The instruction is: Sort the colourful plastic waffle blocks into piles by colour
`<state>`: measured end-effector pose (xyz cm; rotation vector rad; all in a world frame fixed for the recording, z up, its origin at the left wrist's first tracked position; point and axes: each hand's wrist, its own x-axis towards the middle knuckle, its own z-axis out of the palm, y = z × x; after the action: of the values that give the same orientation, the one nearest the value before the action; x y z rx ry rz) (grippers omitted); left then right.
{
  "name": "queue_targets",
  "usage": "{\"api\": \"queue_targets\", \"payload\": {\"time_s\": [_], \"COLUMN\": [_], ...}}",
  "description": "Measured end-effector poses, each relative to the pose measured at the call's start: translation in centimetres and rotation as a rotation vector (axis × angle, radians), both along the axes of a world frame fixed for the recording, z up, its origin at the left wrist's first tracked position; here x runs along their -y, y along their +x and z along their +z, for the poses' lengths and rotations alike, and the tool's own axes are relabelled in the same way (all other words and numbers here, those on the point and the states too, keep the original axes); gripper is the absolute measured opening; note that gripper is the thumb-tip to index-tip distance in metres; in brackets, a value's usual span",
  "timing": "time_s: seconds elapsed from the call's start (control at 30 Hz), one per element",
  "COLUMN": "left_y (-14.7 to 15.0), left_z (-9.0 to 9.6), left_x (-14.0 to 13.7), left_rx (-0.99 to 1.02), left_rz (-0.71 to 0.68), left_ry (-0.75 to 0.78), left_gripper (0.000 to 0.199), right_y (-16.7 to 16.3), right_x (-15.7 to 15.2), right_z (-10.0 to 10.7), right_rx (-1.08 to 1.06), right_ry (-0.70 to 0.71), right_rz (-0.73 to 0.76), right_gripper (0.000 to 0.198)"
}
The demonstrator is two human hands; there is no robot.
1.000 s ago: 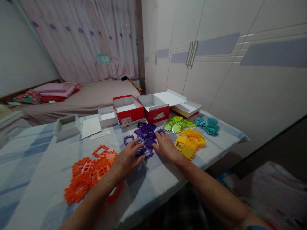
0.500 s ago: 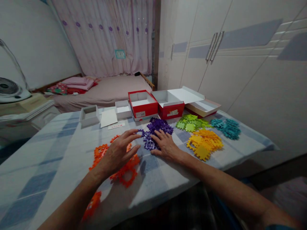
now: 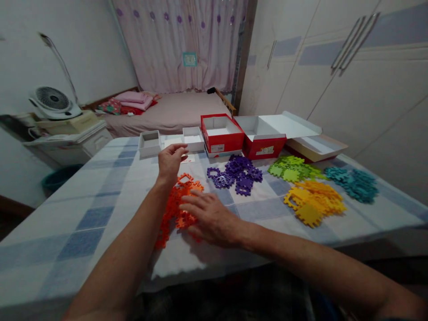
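My right hand (image 3: 214, 218) lies over the orange toothed plastic puzzle pieces (image 3: 170, 214), fingers stretched out and touching the right side of the pile. My left hand (image 3: 170, 164) is raised beyond that pile, its fingers loosely bent with no object visible in them. Part of the orange pile is hidden behind my left forearm and right fingers. A heap of purple puzzle pieces (image 3: 243, 171) lies right of my left hand, apart from both hands. Just behind the left fingers a small white card (image 3: 189, 159) shows in part.
Yellow pieces (image 3: 314, 200), lime green pieces (image 3: 294, 168) and teal pieces (image 3: 354, 183) lie in heaps to the right. Along the back stand an uncovered red box (image 3: 222, 141), a second red box (image 3: 264, 146) with its lid raised, and small white boxes (image 3: 150, 147).
My right hand has left the purple pieces and moved left onto the orange ones. My left hand has lifted away toward the back. The orange pieces are gathered closer together; the view has shifted left.
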<state>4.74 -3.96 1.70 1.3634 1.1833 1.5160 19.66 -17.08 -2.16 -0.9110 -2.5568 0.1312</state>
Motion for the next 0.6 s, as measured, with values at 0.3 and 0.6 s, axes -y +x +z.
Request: {"api": "queue_targets", "payload": {"time_s": [0.3,0.6], "left_y": [-2.4,-11.1], "left_z": [2.7,-4.4], "left_x": [0.5,12.9], "left_rx": [0.047,-1.192], "left_rz": [-0.029,-0.276], "left_ry": [-0.107,0.183], "left_gripper": [0.023,0.091], "right_y": [-3.3,4.5], "right_x": [2.0,-4.4], "right_z": [-1.5,-1.5], "right_rx": [0.097,0.066], "right_ry": [0.084,0.138], "right_rz": [0.254,-0.247], "right_gripper": [0.034,0.04]}}
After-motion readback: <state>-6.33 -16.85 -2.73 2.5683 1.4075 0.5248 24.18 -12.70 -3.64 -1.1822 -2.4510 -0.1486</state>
